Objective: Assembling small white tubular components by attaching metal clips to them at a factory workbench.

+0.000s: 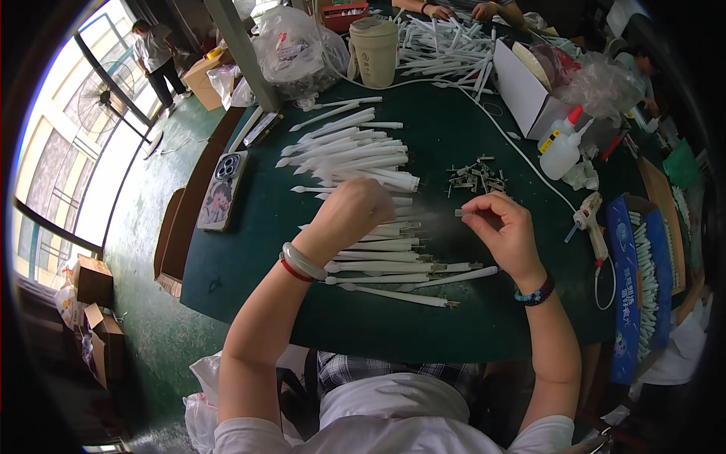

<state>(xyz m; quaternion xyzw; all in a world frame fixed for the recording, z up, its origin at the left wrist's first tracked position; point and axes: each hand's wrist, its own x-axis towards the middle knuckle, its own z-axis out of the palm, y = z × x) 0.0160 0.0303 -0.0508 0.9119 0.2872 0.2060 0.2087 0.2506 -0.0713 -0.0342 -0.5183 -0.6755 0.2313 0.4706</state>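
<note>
My left hand is over the row of white candle-shaped sticks, its fingers curled and smeared by motion. Whether it holds a stick I cannot tell. The sticks have pointed, flame-like tips on the left; small metallic ends show on the right of several nearer ones. My right hand is raised over the table, thumb and forefinger pinching a small metallic part. Just beyond it lies a loose heap of similar small parts.
A phone lies at the table's left edge. On the right are a glue gun with its cord, a white squeeze bottle and a blue box of white sticks. Behind stand a cup and a stick pile near a co-worker's hands.
</note>
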